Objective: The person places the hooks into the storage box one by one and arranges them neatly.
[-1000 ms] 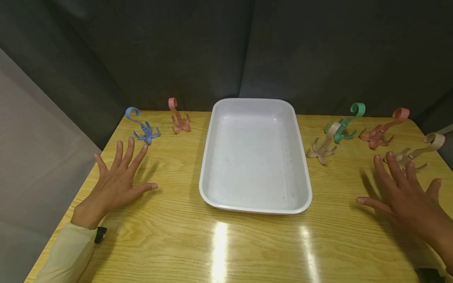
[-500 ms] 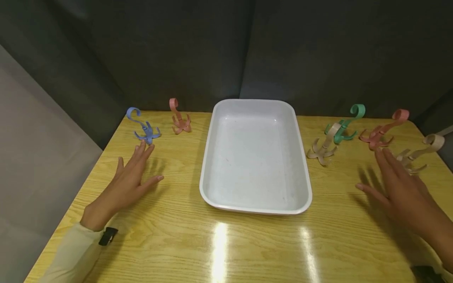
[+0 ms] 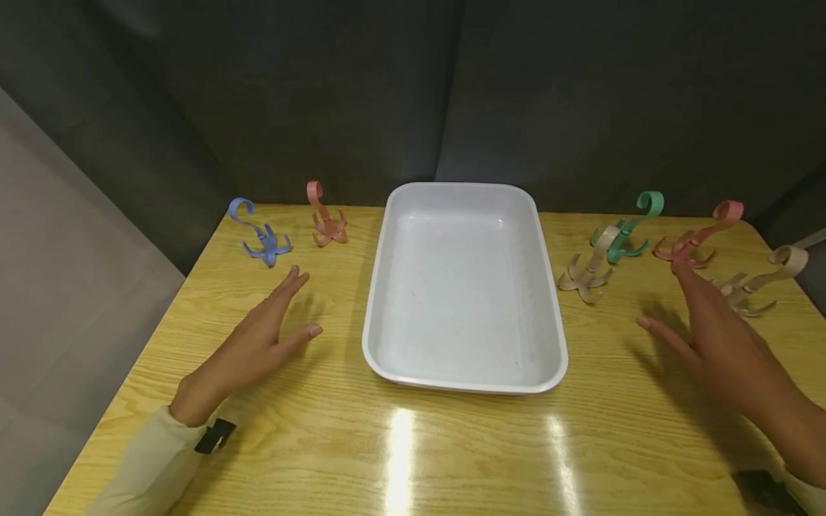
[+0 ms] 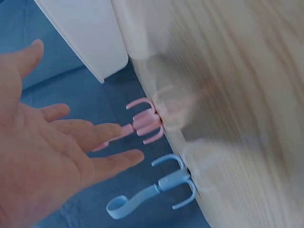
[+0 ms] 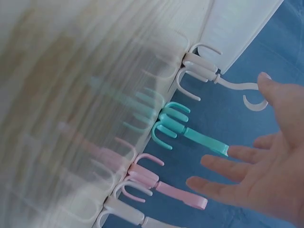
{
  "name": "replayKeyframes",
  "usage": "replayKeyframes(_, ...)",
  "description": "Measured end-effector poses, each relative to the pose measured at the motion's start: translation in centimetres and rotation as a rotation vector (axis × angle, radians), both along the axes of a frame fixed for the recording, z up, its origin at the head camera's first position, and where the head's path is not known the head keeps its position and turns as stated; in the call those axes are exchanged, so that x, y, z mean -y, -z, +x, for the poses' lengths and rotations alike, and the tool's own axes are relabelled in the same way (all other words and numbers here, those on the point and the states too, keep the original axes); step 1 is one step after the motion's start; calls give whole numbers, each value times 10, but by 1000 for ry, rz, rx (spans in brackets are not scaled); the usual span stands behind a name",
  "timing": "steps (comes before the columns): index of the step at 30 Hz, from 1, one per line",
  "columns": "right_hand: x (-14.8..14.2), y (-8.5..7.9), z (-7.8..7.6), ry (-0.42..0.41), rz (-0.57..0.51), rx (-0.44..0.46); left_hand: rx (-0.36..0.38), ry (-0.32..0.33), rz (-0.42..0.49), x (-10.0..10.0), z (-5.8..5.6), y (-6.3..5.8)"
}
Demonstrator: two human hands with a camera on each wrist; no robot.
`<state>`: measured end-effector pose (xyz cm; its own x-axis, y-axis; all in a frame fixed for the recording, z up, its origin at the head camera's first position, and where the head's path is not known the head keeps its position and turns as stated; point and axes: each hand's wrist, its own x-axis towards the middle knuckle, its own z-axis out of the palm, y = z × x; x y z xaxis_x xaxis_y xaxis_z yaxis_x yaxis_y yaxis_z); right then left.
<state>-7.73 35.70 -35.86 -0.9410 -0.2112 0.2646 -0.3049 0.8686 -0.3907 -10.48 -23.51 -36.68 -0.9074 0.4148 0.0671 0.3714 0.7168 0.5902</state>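
My left hand [image 3: 248, 352], fingers extended and thumb apart, hovers over the left of the table with nothing in it. Just beyond its fingertips stand a blue four-prong hanging hook [image 3: 269, 247] and a pink hook [image 3: 330, 228], both with the curled end up. On the right my other hand [image 3: 729, 355] is likewise empty, its fingers straight. Its fingertips overlap the base of a second pink hook [image 3: 685, 249] in the head view. Around it stand a green hook [image 5: 173, 124], a beige hook [image 3: 586, 276] and another beige hook [image 3: 742, 295], the latter partly behind the hand.
A white rectangular tray [image 3: 464, 383] with raised walls sits mid-table between the two groups of hooks. Dark cloth [image 3: 335, 93] hangs behind the table's back edge. Bare wood [image 3: 477, 451] lies in front of the tray.
My left hand has moved right and turned side-on, its spread fingers drawing together. The right hand has also turned side-on and shifted slightly left. The hooks and tray have stayed put.
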Motion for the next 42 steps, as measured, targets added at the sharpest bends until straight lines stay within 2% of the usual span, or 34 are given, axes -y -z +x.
replayKeyframes(8,13,-4,-18,16,-72,-78,133,-7,95,-18,7,2)
replayKeyframes(15,21,-11,-30,11,-177,-90,246,-11,211,-34,11,3)
replayKeyframes(25,29,-10,-49,2,-236,-98,283,77,306,-57,13,7)
replayKeyframes(30,33,-9,-58,-1,-242,-110,304,70,355,-65,15,10)
replayKeyframes(35,37,-10,-63,3,-249,-104,307,49,366,-68,16,11)
replayKeyframes(42,42,-12,-66,35,-267,-77,341,72,416,-72,16,11)
